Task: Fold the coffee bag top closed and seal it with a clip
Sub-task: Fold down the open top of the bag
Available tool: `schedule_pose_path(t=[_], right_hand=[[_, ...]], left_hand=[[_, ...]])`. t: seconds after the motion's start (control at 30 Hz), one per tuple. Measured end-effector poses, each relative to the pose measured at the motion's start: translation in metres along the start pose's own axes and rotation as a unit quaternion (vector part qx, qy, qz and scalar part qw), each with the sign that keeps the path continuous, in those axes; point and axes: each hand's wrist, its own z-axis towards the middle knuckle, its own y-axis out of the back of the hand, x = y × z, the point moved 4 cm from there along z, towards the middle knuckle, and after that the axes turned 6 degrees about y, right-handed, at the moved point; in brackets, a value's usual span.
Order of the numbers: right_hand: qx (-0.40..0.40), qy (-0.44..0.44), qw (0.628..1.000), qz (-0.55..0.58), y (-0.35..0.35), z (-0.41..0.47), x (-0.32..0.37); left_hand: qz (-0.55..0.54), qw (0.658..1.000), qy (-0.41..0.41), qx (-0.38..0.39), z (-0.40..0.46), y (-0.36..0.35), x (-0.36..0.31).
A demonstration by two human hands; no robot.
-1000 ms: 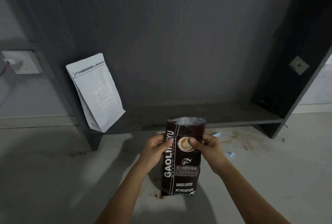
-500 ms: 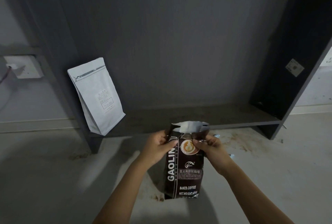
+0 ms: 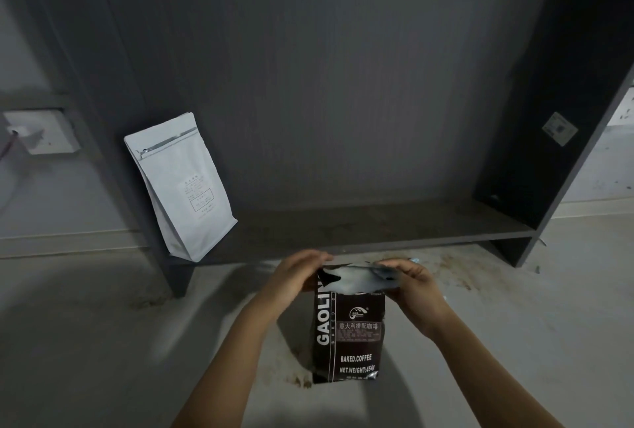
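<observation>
Standing upright on the floor [image 3: 103,342] in front of us, the dark coffee bag [image 3: 346,335] has its long axis vertical, and its silvery top flap [image 3: 360,279] is bent over toward us, running crosswise between our two hands. Our left hand [image 3: 297,276] grips the flap's left end and our right hand [image 3: 411,281] grips its right end, so the fold line lies level between them, just under our fingers [image 3: 317,257]. Both sets of fingers are closed narrow on the flap, pinching it against the bag's front. We judge the fold to be under way but not yet flattened, and no clip sits on it. The two hands look about equally near the flap, so either could let go to fetch a clip; small pale bits lie on the floor beyond the right hand, but they are too hidden to name. We count one dark coffee bag, one white pouch [image 3: 180,187], and two hands. The white pouch leans at the left end of the low grey shelf [image 3: 394,225], well apart from the bag.
</observation>
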Motion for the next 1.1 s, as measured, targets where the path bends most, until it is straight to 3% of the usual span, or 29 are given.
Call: schedule_pose_path(t=[0.07,0.2,0.3,0.37,0.47,0.73,1.1], right_hand=[[0.008,-0.007,1.000,0.006,-0.002,-0.002,0.004],[0.001,-0.046,0.999,0.008,-0.001,-0.004,0.014],[-0.011,0.017,0.987,-0.161,-0.001,-0.003,0.035],[0.031,0.057,0.959,-0.276,-0.010,-0.001,0.046],[0.088,0.042,0.919,-0.382,-0.022,0.000,0.045],[0.007,0.039,0.941,-0.335,-0.016,-0.007,0.034],[-0.022,0.083,0.914,-0.395,-0.024,-0.015,0.036]], left_hand=[[0.051,0.998,-0.015,-0.022,0.002,-0.003,-0.004],[0.044,0.999,-0.016,-0.024,0.001,-0.005,-0.009],[0.062,0.998,-0.016,-0.026,0.000,-0.006,-0.008],[0.071,0.996,-0.021,-0.046,-0.001,-0.006,-0.008],[0.103,0.992,-0.037,-0.067,-0.006,-0.007,-0.011],[0.134,0.982,-0.086,-0.107,-0.017,-0.010,-0.014],[0.153,0.971,-0.112,-0.144,-0.026,-0.017,-0.012]])
